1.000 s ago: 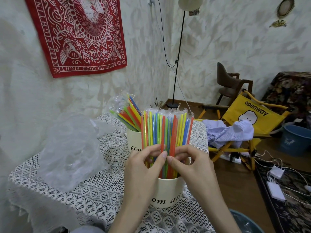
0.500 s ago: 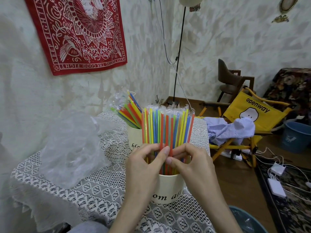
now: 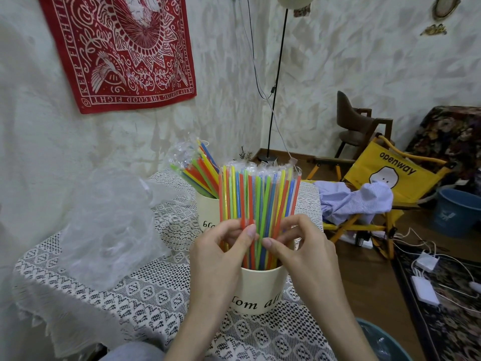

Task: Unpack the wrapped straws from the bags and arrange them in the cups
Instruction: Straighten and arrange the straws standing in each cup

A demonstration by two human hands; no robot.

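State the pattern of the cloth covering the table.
White openwork lace tablecloth with repeating diamond and floral motifs, shown best in the head view.

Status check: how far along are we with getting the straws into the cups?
Done: the far cup holds a leaning bunch of straws, and an empty-looking plastic bag lies on the table. In hand: left hand and right hand pinch the upright wrapped straws standing in the near cup. Left: letting go; no unopened bags are visible.
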